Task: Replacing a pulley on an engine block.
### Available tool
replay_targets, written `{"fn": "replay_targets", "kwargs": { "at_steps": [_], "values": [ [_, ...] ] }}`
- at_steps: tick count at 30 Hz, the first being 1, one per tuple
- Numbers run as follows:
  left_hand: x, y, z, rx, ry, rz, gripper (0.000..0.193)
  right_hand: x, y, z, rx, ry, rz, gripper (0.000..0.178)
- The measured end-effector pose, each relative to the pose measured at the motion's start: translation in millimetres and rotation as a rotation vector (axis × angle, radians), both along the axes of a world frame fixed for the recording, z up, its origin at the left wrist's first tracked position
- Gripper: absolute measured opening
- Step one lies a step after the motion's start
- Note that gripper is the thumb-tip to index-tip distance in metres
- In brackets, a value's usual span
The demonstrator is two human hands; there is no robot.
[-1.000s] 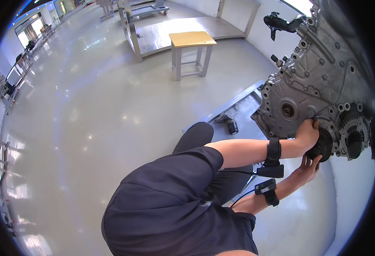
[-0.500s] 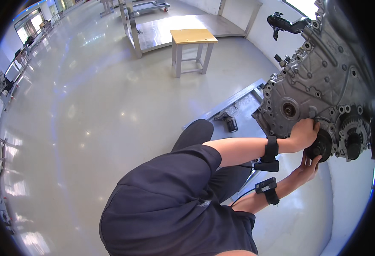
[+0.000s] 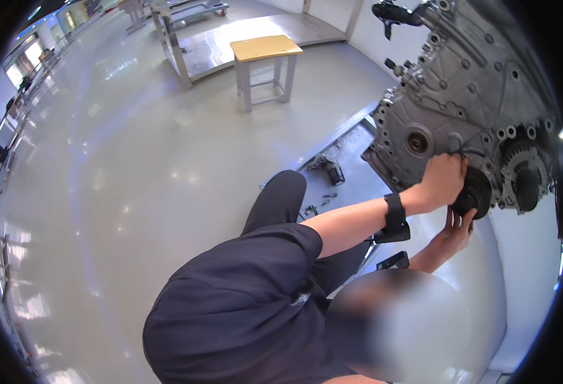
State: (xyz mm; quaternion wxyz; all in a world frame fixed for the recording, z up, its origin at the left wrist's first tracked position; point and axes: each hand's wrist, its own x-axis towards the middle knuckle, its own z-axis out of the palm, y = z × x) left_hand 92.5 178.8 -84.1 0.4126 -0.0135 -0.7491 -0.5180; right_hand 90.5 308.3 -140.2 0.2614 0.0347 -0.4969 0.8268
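Note:
A black round pulley (image 3: 477,200) sits low on the front of a large grey metal engine block (image 3: 422,109). My left hand (image 3: 444,182) holds its upper rim, fingers curled over the edge. From below, my right hand (image 3: 454,235) grips the lower rim, with its fingertips near the dark hub. Both hands touch the pulley, which stays against the engine. Left of it is a round bore (image 3: 418,143) with a rusty-looking centre. To the right is a toothed ring (image 3: 524,157) with a black cylinder. Black devices are strapped round both my wrists.
Under the engine, a metal-framed tray (image 3: 352,150) carries a bracket with a black cylinder (image 3: 334,174) and several small parts (image 3: 326,200). A wooden-topped stool (image 3: 266,48) stands beyond, before a metal platform (image 3: 230,48). A blurred patch hides part of my right forearm.
The view has shifted, so the engine and stool sit higher and further left. Both hands stay on the pulley. More small parts on the tray have come into sight.

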Motion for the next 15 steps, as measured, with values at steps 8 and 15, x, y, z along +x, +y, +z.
{"fn": "replay_targets", "kwargs": {
  "at_steps": [8, 15],
  "values": [
    [-8.4, -9.0, -0.8, 0.221, -0.070, -0.156, 0.044, 6.5, -25.1, 2.3, 0.019, 0.001, -0.027, 0.056],
    [7.0, -28.2, -7.7, 0.116, -0.268, -0.245, 0.033, 9.6, -24.4, -1.6, -0.042, 0.011, -0.008, 0.056]
  ]
}}
